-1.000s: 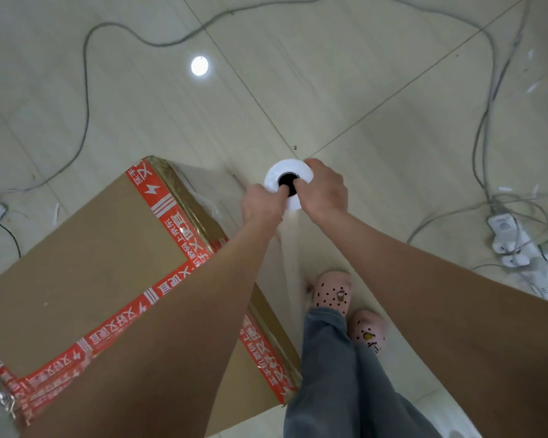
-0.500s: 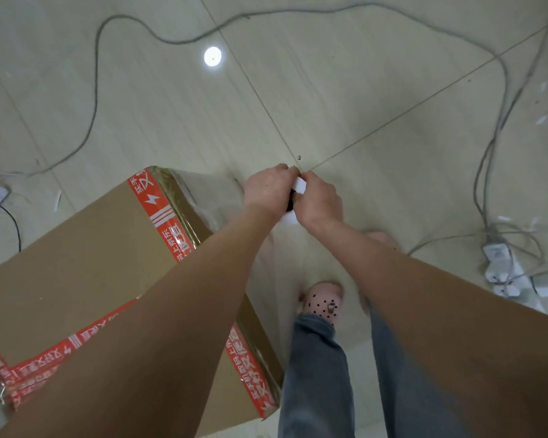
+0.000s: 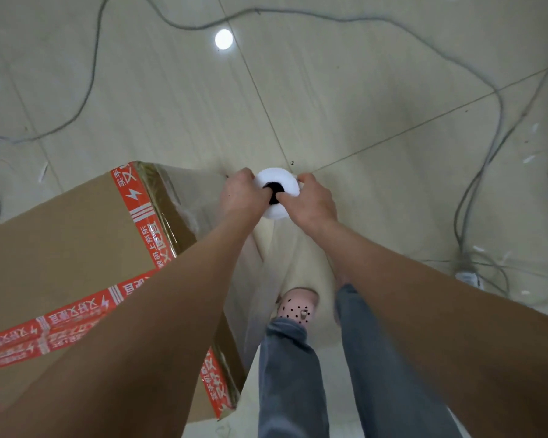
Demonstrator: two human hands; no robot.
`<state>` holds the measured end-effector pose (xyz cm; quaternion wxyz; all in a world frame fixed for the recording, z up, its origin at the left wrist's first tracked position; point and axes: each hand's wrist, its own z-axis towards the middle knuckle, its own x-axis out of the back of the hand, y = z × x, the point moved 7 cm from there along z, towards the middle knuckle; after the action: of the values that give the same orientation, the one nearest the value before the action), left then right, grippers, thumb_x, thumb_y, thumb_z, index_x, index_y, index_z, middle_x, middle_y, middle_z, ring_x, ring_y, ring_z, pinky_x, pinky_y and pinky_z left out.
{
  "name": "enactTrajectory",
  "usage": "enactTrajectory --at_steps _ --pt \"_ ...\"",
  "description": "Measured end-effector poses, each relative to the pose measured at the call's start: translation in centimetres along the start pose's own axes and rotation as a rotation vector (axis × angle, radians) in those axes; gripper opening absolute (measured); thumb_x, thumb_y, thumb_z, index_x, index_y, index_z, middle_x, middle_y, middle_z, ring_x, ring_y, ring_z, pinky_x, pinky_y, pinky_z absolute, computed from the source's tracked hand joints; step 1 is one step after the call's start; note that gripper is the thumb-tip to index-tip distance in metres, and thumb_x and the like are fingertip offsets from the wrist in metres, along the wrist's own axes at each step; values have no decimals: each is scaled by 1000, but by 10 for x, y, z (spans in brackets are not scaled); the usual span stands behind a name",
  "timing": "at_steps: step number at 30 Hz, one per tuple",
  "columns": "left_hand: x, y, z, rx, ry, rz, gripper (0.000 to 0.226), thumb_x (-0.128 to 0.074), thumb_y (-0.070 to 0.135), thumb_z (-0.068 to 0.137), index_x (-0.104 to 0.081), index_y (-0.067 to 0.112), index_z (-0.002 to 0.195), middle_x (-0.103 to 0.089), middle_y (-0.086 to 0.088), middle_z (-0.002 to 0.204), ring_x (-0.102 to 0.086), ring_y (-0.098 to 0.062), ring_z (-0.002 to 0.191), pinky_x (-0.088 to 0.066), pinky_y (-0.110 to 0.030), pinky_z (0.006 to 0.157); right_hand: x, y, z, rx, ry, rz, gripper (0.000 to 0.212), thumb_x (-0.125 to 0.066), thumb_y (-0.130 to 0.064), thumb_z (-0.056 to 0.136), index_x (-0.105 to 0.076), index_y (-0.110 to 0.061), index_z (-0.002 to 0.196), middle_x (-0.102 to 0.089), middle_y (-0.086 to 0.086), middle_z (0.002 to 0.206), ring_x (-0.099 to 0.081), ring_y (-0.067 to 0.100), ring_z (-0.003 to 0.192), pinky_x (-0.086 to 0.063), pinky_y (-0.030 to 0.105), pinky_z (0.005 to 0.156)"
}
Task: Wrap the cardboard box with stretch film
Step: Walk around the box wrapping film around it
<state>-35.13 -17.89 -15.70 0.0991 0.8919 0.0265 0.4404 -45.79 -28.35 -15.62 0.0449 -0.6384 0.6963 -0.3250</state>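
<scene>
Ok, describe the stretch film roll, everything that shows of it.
The stretch film roll shows its end: a white round face with a dark core hole in the middle. It stands upright in the air beside the far corner of the cardboard box. The left hand and right hand grip it from either side, fingers at the hole. From it clear film runs onto the box's side.

Even light, ceiling-lamp glare [image 3: 223, 39] on floor [image 3: 345, 74], edges bowed.
</scene>
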Motion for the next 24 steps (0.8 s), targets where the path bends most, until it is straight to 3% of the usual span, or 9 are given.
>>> enactTrajectory --at_steps 3,8,11,13,16,19,24 --pt "7 -10 10 140 31 -232 26 -65 32 76 -56 9 84 -66 -10 84 -66 -31 76 -56 -40 72 -1 -15 10 11 -11 19 49 -59 -37 88 -47 -16 130 -60 5 122 -58 26 107 -46 32 83" --pt "19 -26 18 310 119 -515 21 -65 29 71 -50 15 68 -60 -6 69 -69 -32 71 -58 -45 73 -11 -48 29 42 -27 16 42 -56 -31 91 -48 -13 128 -58 6 125 -56 25 107 -38 28 75" --pt "26 -24 25 286 97 -463 25 -66 33 74 -47 17 69 -64 -8 80 -68 -31 77 -57 -43 73 -16 -61 39 23 -6 9 33 -50 -26 94 -50 -12 124 -58 8 122 -56 26 101 -35 28 71" --pt "30 -21 30 268 39 -361 29 -67 37 75 -47 16 71 -65 -8 82 -67 -28 77 -55 -36 66 -17 -63 42 -10 5 -13 31 -47 -20 95 -50 -11 124 -58 9 123 -57 28 106 -36 28 72" --pt "33 -16 33 218 -41 -186 30 -65 37 80 -51 11 87 -56 -1 76 -56 -23 75 -36 -28 50 -20 -65 43 -48 -27 -13 29 -47 -16 94 -51 -10 121 -58 11 122 -59 31 105 -46 31 75" --pt "35 -12 35 193 -45 -144 29 -63 32 84 -55 7 96 -58 -5 88 -56 -26 86 -36 -29 61 -21 -66 44 -101 -53 53 29 -49 -11 90 -52 -10 120 -56 12 122 -60 35 102 -55 44 84" --pt "34 -7 40 162 -66 -67 29 -62 29 85 -58 6 101 -63 -12 104 -52 -24 83 -36 -30 65 -22 -68 48 -137 -71 50 33 -50 -8 89 -51 -10 122 -54 12 124 -58 35 105 -55 46 85"
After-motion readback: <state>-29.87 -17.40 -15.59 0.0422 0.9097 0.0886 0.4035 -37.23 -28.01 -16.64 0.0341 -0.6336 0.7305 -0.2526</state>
